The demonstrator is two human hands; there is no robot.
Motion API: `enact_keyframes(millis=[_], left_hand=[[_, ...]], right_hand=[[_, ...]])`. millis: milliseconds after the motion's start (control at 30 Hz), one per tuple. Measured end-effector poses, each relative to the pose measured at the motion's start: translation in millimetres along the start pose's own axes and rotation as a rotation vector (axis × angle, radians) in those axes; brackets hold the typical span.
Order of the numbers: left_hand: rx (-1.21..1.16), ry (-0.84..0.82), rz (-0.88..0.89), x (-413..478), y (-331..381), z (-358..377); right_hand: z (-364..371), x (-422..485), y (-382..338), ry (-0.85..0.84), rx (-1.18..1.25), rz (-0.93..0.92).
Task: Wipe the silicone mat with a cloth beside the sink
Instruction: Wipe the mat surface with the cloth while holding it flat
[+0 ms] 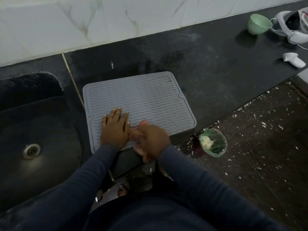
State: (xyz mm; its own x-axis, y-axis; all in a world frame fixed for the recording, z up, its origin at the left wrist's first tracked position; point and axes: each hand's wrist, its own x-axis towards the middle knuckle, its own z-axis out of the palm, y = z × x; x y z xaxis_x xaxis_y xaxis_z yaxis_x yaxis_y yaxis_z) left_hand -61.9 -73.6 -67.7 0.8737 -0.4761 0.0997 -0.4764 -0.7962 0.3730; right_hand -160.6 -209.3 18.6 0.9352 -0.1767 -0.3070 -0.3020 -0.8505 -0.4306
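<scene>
Hands (115,129) (150,142), two, meet one mat (141,97), one cloth (139,130), beside one sink (33,114).

Single head-worn wide-angle view, facing forward and steeply down, close above counter (216,72), sink (41,122) at left

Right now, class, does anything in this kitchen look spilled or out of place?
Yes. White scraps lie scattered over the dark floor around the small bin, as if spilled. On the counter, the mat lies flat beside the sink; the left hand presses it, the right hand grips the cloth.
</scene>
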Motion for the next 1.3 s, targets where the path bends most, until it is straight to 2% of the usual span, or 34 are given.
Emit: enact_keyframes(millis=[33, 100, 233, 333, 400, 467, 567, 600, 667, 767, 867, 933, 1000, 1067, 1133, 1167, 1233, 1300], left_hand=[[0.003, 0.001, 0.002, 0, -1, 0], [0.001, 0.004, -0.001, 0, -2, 2], [-0.004, 0.025, -0.008, 0, 0, 2], [-0.009, 0.02, -0.019, 0, 0, 2], [-0.01, 0.019, -0.016, 0, 1, 2], [-0.013, 0.017, -0.018, 0, 0, 2], [-0.01, 0.027, -0.01, 1, -1, 2], [-0.009, 0.03, -0.009, 0, -1, 2], [-0.01, 0.029, -0.011, 0, -1, 3], [-0.006, 0.018, -0.009, 0, -1, 3], [-0.004, -0.001, -0.012, -1, -1, 2], [-0.006, 0.002, -0.012, 0, -1, 1], [-0.001, 0.001, -0.014, 0, -1, 1], [-0.005, 0.007, -0.015, -1, -1, 1], [-0.015, 0.007, -0.014, -1, -1, 2], [-0.014, 0.005, -0.012, 0, -1, 2], [-0.006, 0.002, -0.011, 0, 1, 2], [0.002, 0.003, -0.008, 0, 0, 1]], right_hand=[[6, 2, -4, -0.031, 0.001, -0.018], [-1, -2, 20, 0.013, 0.034, 0.027], [-42, -2, 128, 0.189, -0.149, 0.345], [-63, 15, 146, 0.203, -0.168, 0.481], [-60, 16, 117, 0.202, -0.131, 0.393], [-39, 12, 69, 0.169, -0.061, 0.207], [1, -3, 9, -0.023, -0.035, 0.006], [6, -3, 10, -0.02, -0.042, -0.009], [-6, -4, 36, 0.063, -0.004, 0.087], [-39, -2, 114, 0.22, -0.123, 0.304], [-64, 5, 149, 0.247, -0.131, 0.475], [-65, 6, 131, 0.255, -0.109, 0.432], [-51, 2, 90, 0.244, -0.043, 0.299], [-20, -9, 43, 0.115, 0.053, 0.14], [2, -21, 25, -0.025, 0.04, 0.059], [2, -24, 35, 0.001, 0.062, 0.076], [-17, -26, 73, 0.098, 0.089, 0.233], [-39, -21, 123, 0.213, 0.012, 0.403]])
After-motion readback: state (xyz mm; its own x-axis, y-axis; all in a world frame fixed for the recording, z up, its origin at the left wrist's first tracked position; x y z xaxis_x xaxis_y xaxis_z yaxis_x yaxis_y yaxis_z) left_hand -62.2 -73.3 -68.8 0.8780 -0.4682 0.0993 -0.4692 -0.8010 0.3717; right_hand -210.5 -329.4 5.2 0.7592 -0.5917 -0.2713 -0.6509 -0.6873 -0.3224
